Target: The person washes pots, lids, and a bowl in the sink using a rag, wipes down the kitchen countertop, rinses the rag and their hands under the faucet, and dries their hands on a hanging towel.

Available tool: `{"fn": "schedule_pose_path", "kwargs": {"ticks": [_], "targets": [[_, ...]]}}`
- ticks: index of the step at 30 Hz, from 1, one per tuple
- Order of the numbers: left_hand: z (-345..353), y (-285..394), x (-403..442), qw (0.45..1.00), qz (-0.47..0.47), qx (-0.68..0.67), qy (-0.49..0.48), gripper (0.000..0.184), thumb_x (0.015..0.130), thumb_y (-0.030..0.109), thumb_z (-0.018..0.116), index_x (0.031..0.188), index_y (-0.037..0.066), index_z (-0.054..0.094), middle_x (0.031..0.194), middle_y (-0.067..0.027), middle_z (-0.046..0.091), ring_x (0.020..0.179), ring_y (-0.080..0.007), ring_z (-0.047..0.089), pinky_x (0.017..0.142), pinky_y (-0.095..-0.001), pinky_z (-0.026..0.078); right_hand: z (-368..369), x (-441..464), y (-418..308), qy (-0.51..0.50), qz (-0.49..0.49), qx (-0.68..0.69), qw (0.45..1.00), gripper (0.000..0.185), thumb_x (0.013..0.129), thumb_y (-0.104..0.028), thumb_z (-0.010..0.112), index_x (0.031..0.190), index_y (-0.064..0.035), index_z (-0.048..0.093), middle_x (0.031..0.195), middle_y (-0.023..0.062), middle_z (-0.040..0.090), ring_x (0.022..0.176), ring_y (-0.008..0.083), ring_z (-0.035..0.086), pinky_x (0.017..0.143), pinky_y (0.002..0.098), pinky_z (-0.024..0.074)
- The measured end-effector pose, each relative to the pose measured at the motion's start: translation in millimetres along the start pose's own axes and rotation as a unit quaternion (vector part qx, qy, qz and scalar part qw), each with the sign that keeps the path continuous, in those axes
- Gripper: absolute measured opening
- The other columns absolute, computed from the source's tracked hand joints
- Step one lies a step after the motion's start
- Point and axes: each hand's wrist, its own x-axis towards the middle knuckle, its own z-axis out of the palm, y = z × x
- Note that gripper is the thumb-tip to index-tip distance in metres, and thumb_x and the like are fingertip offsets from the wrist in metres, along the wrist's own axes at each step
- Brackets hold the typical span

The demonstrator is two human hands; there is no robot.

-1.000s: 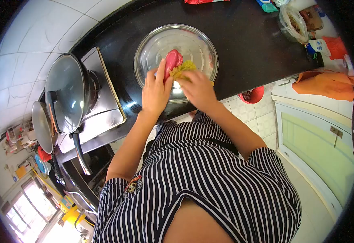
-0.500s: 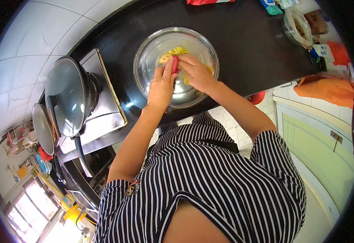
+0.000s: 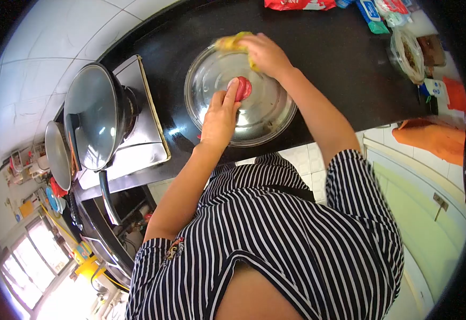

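A round glass lid (image 3: 265,114) with a metal rim lies on the dark counter. My left hand (image 3: 221,117) grips the pinkish-red knob (image 3: 243,89) at the middle of the lid. In my right hand (image 3: 267,55) is a yellow cloth (image 3: 234,42), which lies over the lid's far rim and is blurred by motion. Part of the cloth hangs beneath the fingers.
On the left, a wok with a glass lid (image 3: 91,117) sits on the steel stove (image 3: 145,133), with another pan (image 3: 57,154) beside it. Packets (image 3: 372,16) and a bagged bowl (image 3: 407,56) stand at the counter's right. An orange cloth (image 3: 430,141) hangs below.
My right hand has moved with the yellow cloth from near the knob to the lid's far rim. My left hand stays on the knob, which now shows more fully.
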Motion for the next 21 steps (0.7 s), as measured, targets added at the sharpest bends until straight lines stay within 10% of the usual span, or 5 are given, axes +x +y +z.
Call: {"fn": "schedule_pose_path", "kwargs": {"ticks": [2,7,11,15,21], "targets": [[3.1,-2.8,-0.5,1.0,0.005,-0.002,0.006,0.056,0.096,0.017,0.06,0.148,0.021,0.042,0.113,-0.0177,0.059,0.098,-0.0407,0.061,0.083,-0.0479,0.053,11.9,0.6,1.2,0.136,0.29,-0.002,0.947,0.029,0.092,-0.007,0.051,0.117,-0.0065,0.066,0.125,0.0131,0.063,0.12,0.0333,0.056,0.105,0.0411,0.0437],[2.1,-4.1,-1.0,0.999,0.016,0.026,0.019,0.058,0.091,0.015,0.064,0.146,0.017,0.044,0.112,-0.0134,0.058,0.1,-0.0345,0.062,0.085,-0.0447,0.053,15.0,-0.5,-18.1,-0.093,-0.037,0.126,0.987,0.034,0.091,-0.008,0.057,0.122,-0.015,0.068,0.133,0.0083,0.061,0.132,0.0297,0.05,0.111,0.0405,0.0387],[8.6,-4.7,-1.6,0.999,0.014,0.012,0.027,0.058,0.09,0.015,0.065,0.144,0.018,0.045,0.111,-0.0126,0.058,0.098,-0.0326,0.061,0.084,-0.0427,0.053,8.2,39.5,25.8,0.013,0.017,-0.156,0.988,0.034,0.084,-0.004,0.058,0.113,-0.0143,0.072,0.126,0.0071,0.062,0.121,0.0316,0.052,0.103,0.0398,0.0423],[5.9,-5.7,-4.5,0.999,0.021,0.009,0.045,0.057,0.09,0.016,0.064,0.144,0.02,0.046,0.109,-0.0123,0.058,0.097,-0.0327,0.061,0.083,-0.0447,0.053,46.9,88.2,17.4,-0.119,0.033,-0.043,0.991,0.024,0.078,-0.004,0.059,0.096,-0.0113,0.073,0.099,0.0082,0.062,0.102,0.0327,0.054,0.093,0.0415,0.0444],[12.4,-11.8,-7.9,0.998,0.017,0.039,0.055,0.052,0.093,0.018,0.062,0.143,0.015,0.046,0.114,-0.0171,0.057,0.1,-0.0387,0.061,0.086,-0.0451,0.052,128.9,115.2,-79.4,-0.375,-0.302,0.19,0.855,0.037,0.077,-0.007,0.06,0.104,-0.0237,0.078,0.109,0.0106,0.071,0.103,0.0315,0.063,0.091,0.0417,0.0502]]}}
